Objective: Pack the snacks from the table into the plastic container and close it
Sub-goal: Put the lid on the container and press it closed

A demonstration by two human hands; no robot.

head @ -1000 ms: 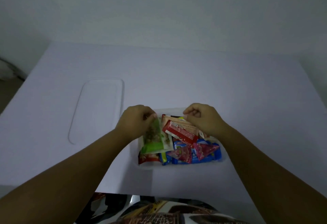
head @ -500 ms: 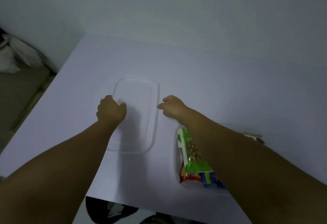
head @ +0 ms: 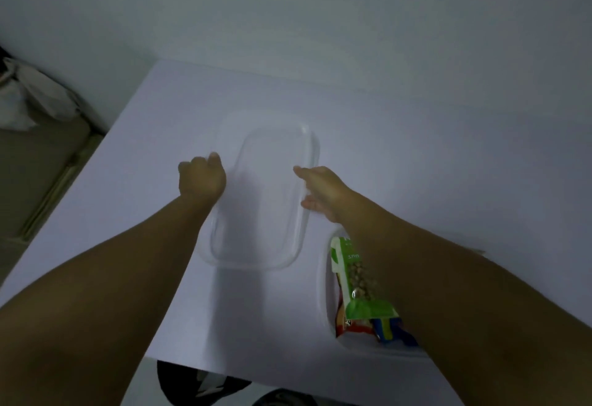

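Both hands bracket the clear lid (head: 266, 200) on the white bench (head: 400, 155): the left hand (head: 201, 179) sits curled at the lid's left long edge, though whether its grip pinches the rim or only rests against it cannot be told, as the fingers are hidden behind the knuckles. The right hand (head: 320, 189) reaches in from the right with fingers extended and loosely spread, touching the right long edge without closing round it.

The lid lies flat between the two hands, its length running from near to far. The plastic container (head: 323, 280), already holding the green snack packet (head: 355, 277) and other bright wrappers, stands to the right and nearer the onlooker, partly hidden under the right forearm.

Risks from here look plain. The thin, see-through lid may flex or slip if lifted by one edge alone. The right forearm passes low over the open container and could drag the green packet out or nudge the tub. Packets piled above the rim would likely keep the lid from seating.
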